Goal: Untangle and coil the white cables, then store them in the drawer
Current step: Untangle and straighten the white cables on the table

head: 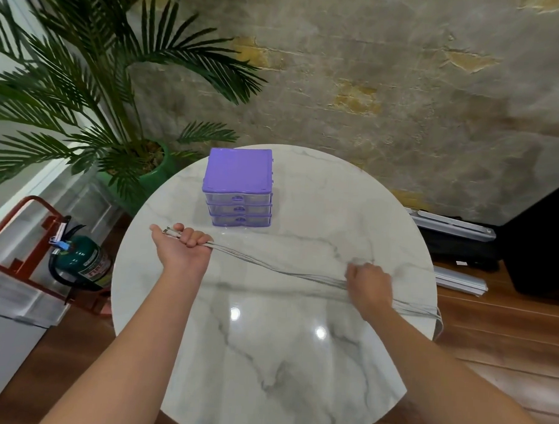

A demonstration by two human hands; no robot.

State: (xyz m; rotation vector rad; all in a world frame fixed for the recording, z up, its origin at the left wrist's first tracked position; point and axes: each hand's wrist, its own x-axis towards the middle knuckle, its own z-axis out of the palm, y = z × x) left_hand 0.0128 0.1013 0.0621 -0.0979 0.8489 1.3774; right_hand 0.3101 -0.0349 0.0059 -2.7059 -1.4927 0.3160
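Note:
Several white cables (pixel 279 265) run in a stretched bundle across the round marble table (pixel 267 338), from left to right. My left hand (pixel 183 243) grips one end of the bundle, with metal plug tips sticking out past my fingers. My right hand (pixel 369 283) holds the bundle further along, fingers curled round it. Beyond that hand the cables reach the table's right edge and hang over it. A small purple drawer unit (pixel 238 186) with three closed clear drawers stands at the back of the table.
A potted palm (pixel 117 111) stands behind the table on the left. A green fire extinguisher (pixel 80 262) in a red stand sits on the floor at left. Metal rails (pixel 455 227) and a black case lie on the wooden floor at right.

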